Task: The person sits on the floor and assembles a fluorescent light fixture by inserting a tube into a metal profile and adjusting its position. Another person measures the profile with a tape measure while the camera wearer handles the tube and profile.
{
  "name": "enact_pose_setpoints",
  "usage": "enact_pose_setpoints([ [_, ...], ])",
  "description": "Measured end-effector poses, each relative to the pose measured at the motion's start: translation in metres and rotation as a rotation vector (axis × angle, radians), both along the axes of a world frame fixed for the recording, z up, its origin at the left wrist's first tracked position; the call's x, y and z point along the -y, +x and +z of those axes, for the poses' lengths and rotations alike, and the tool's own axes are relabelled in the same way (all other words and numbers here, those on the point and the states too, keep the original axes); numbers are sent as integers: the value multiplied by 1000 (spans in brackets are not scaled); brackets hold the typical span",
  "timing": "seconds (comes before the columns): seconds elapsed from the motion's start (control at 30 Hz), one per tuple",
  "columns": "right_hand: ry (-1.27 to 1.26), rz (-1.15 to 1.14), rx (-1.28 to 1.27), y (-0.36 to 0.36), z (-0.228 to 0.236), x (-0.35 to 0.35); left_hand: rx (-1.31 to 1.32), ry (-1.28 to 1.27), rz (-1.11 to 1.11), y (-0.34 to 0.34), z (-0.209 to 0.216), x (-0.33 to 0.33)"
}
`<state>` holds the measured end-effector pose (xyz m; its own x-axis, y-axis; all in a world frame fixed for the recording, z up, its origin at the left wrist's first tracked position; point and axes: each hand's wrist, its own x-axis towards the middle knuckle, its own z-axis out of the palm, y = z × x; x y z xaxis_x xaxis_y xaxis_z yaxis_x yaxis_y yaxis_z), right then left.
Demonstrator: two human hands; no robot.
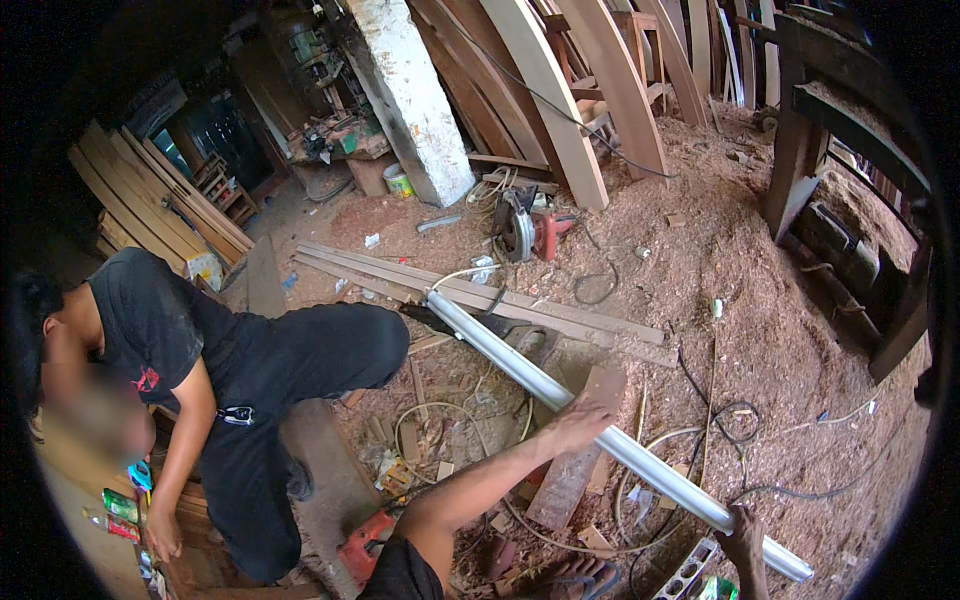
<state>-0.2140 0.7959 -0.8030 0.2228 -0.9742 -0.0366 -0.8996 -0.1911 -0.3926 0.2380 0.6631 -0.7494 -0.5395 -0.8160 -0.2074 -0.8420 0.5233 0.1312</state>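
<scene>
A long white tube-light fixture slants across the middle, from upper left down to the lower right. My left hand is closed round it near its middle, with the arm reaching in from the lower edge. Further down the tube, close to its lower right end, my right hand grips it too; its fingers are partly hidden. A thin pale cable leaves the fixture's upper end. Beneath my left hand lies a wide wooden board on the floor.
A person in black sits at the left. Beyond the fixture are long wood strips and a circular saw. A power strip, a red power tool and loose cables lie nearby. Sawdust covers the floor.
</scene>
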Motion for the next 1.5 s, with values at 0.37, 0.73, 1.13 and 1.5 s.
enact_pose_setpoints([
  [0.37,-107,-79,-50,-128,-6,-58,-80,85,-260,-121,-31,-29],
  [0.73,21,-212,-205,-250,-18,-112,-85,-343,-432,-263,-91,-101],
  [1.13,12,-387,-245,-242,-29,-136,-825,-306,-416,-215,-74,-163],
  [1.5,223,-287,363,-12,37,-161,-916,-24,325,-107,-130,-287],
])
